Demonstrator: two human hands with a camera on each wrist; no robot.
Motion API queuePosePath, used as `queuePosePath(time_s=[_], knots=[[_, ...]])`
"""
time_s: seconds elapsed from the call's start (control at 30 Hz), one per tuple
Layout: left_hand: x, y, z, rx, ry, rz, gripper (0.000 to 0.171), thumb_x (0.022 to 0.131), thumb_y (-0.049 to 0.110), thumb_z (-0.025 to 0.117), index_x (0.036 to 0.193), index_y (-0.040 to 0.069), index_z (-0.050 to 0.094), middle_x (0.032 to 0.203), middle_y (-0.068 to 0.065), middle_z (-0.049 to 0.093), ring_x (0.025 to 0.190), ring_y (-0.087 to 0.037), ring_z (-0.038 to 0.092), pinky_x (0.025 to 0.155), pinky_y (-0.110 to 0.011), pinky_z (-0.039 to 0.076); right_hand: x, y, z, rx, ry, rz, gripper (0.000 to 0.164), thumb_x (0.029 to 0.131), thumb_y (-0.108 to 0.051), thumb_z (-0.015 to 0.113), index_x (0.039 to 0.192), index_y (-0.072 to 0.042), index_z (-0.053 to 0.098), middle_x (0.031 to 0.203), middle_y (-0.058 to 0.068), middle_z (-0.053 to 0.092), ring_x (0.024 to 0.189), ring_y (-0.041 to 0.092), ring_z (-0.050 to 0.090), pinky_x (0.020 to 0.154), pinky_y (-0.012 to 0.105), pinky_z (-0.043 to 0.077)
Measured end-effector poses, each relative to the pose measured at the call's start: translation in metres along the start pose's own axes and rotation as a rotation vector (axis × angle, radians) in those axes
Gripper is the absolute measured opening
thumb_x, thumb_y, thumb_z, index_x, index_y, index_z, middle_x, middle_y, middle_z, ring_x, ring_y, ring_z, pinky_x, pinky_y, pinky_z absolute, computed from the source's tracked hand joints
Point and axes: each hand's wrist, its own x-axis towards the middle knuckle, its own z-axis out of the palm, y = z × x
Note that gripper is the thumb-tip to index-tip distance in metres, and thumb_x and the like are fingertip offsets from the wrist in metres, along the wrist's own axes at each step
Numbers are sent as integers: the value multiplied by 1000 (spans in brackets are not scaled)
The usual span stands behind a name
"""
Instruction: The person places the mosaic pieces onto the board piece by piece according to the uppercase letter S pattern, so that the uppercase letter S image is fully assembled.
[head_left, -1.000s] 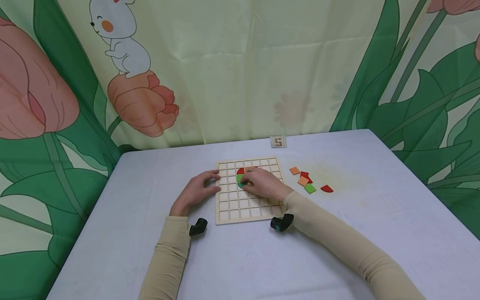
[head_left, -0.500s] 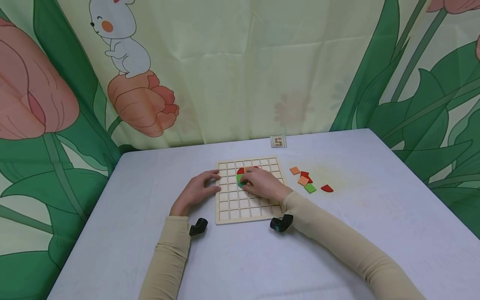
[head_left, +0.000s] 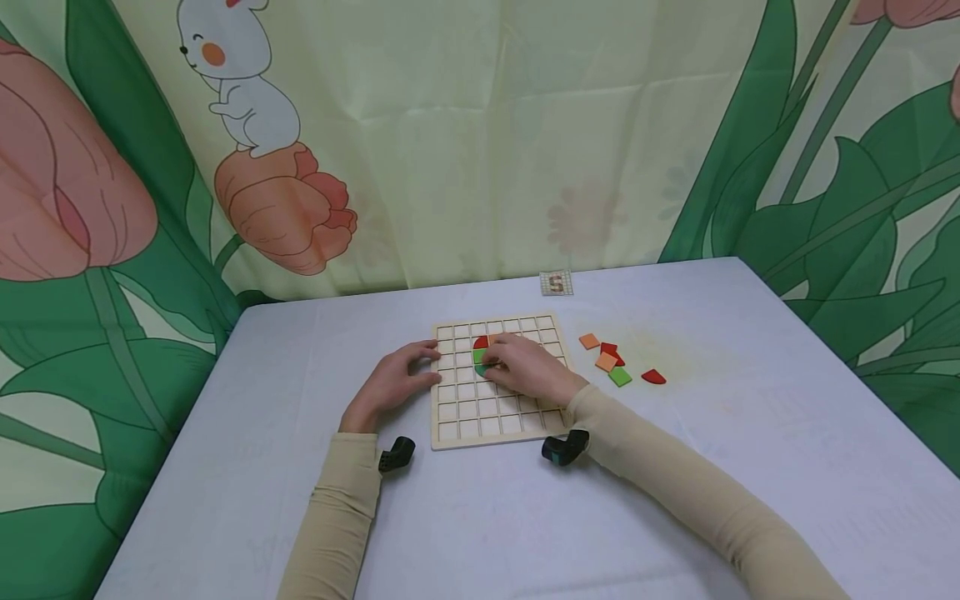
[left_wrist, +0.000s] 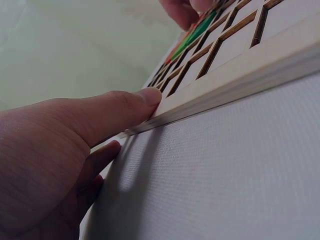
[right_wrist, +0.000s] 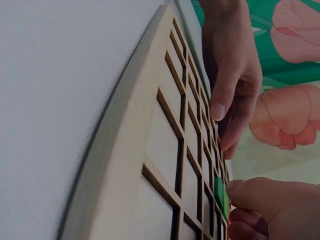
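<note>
In the head view a wooden grid board (head_left: pixel 459 413) lies on the table. My left hand (head_left: pixel 390 385) rests at its left edge, thumb and fingers apart; in the left wrist view the thumb (left_wrist: pixel 127 107) touches the frame. My right hand (head_left: pixel 528 367) is over the board with bent fingers, its fingertips at the inlaid tiles. A red tile (head_left: pixel 481 342), a light green tile (head_left: pixel 479 357) and a dark green tile (head_left: pixel 480 371) show beside it. In the right wrist view the thumb (right_wrist: pixel 245 190) meets a green tile (right_wrist: pixel 220 194). Whether the fingers pinch a tile is hidden.
Loose tiles lie right of the board: an orange tile (head_left: pixel 589 342), another orange tile (head_left: pixel 607 362) overlapping red ones, a green tile (head_left: pixel 620 377) and a red tile (head_left: pixel 654 377). A small patterned card (head_left: pixel 557 283) lies near the table's back edge.
Both hands and the board stay in nearly the same place. My right fingers shift only slightly over the tiles.
</note>
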Motion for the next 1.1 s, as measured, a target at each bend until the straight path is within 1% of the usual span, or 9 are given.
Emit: queuePosePath(time_s=[0.13,0.23,0.37,0.47,0.57,0.67,0.83,1.0,1.1], knots=[[1,0,1,-1,-2,-2,40,88,21,75,123,8,65,149,-5,46,142,-26,33,117,-45,25,-8,11,-11,53,30,80,24,94,-18,65,114,-5,69,104,5,64,93,18,60,83,33,53],[3,-2,2,1,-1,0,39,88,22,74,123,8,65,148,-4,47,142,-26,33,117,-45,25,-20,28,-24,114,74,151,27,95,-17,63,117,-2,67,106,8,65,95,21,60,85,37,53],[3,-5,2,-2,4,-1,40,88,22,74,124,8,65,148,-4,47,142,-26,33,117,-45,25,-39,60,-40,203,121,307,31,96,-19,62,121,-1,65,112,11,65,100,25,60,89,41,51],[3,-5,2,-6,6,-13,40,88,21,74,124,8,65,148,-3,47,143,-25,33,117,-44,25,-55,86,-52,247,117,454,37,98,-24,60,129,-2,60,121,14,61,109,29,57,94,45,49],[3,-5,2,-6,3,-19,40,88,21,74,124,8,65,149,-3,46,143,-25,32,117,-45,25,-71,109,-60,257,107,562,43,99,-26,58,135,-2,54,129,19,56,117,34,52,99,50,47],[3,-5,2,-4,3,-19,40,88,22,74,124,8,65,149,-3,46,143,-26,32,117,-45,25,-83,127,-65,269,96,636,47,100,-27,56,138,-1,50,133,21,52,121,37,48,102,53,44],[2,-6,2,3,1,-7,40,88,22,74,124,8,64,149,-4,46,143,-26,32,117,-45,25,-89,137,-66,285,77,660,48,100,-27,55,139,0,48,138,23,49,125,39,45,104,55,42],[2,-7,3,9,0,-5,41,88,23,74,125,8,64,149,-4,46,143,-26,32,117,-45,25,-80,136,-62,283,59,621,51,98,-30,59,138,0,50,133,21,53,121,36,48,103,53,43],[3,-7,3,4,-1,-3,41,88,22,74,125,8,64,149,-4,46,143,-26,32,117,-45,25,-73,133,-59,247,40,596,53,97,-30,61,137,2,51,130,21,56,117,34,52,102,51,44]])
